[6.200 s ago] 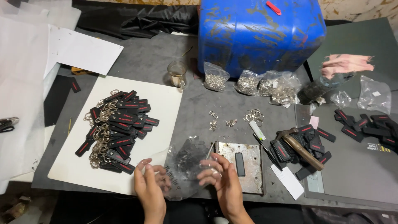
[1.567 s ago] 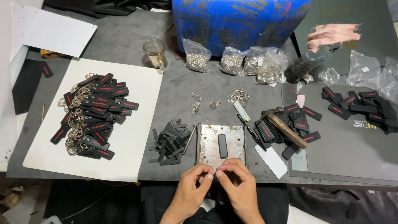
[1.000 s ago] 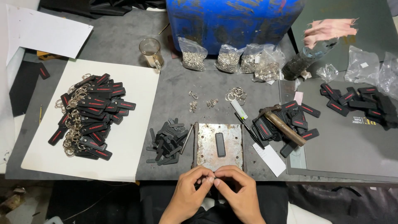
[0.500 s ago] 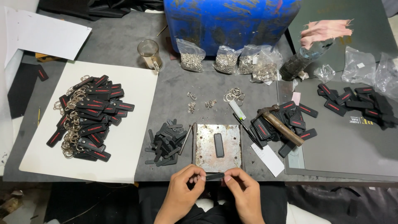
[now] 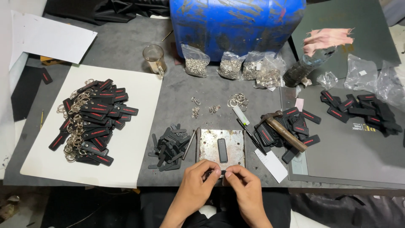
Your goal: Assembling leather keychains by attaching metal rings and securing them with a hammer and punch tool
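Both hands, left hand (image 5: 197,182) and right hand (image 5: 244,186), pinch a small dark piece fingertip-to-fingertip just below the rusty square metal plate (image 5: 222,146) bearing a black rubber strip (image 5: 222,150).

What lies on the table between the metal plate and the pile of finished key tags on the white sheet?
In the head view, a small heap of plain black strips lies between the metal plate and the key tag pile, with a thin metal rod beside the plate.

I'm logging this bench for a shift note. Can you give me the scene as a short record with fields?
Left hand: pinching a small dark piece, front table edge
Right hand: pinching the same piece
Ahead of hands: metal plate with a black tab on it
Left: finished key tags on white sheet
Right: hammer
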